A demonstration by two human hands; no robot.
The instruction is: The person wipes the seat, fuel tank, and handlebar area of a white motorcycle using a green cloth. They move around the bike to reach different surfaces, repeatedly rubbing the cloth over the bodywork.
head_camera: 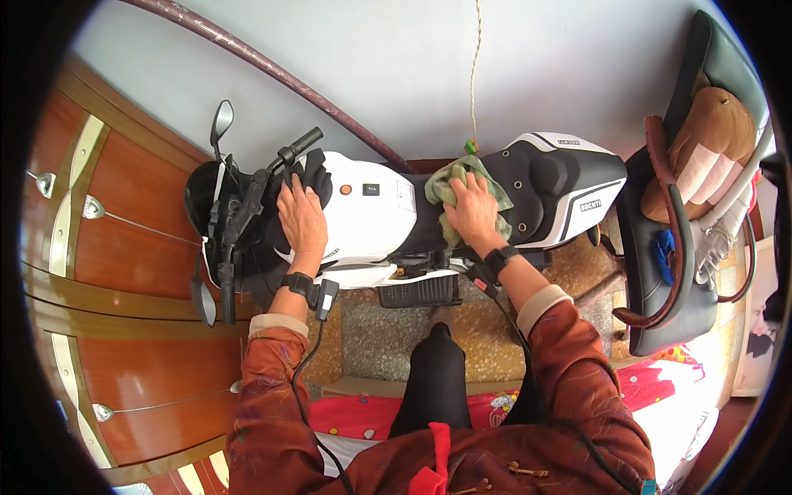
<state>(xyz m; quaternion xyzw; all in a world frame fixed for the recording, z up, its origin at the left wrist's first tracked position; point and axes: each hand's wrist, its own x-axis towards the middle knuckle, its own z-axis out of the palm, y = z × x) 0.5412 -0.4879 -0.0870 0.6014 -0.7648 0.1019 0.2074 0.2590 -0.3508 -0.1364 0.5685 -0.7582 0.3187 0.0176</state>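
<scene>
A white and black electric motorbike [365, 216] stands sideways before me, its handlebar at the left and its black seat [526, 189] at the right. My left hand [302, 219] rests on a black cloth [317, 176] at the front of the white body, beside the handlebar; whether its fingers grip the cloth is hard to tell. My right hand [475, 207] presses and bunches a green cloth [464, 170] on the front part of the seat. Each wrist wears a black band.
Wooden cabinet doors [148, 216] stand at the left. Behind the motorbike are a pale wall, a slanting pole [278, 74] and a hanging cord [475, 68]. A black armchair [649, 297] holding a brown cushion [711, 154] is at the right. Red patterned bedding [359, 416] lies close around my legs.
</scene>
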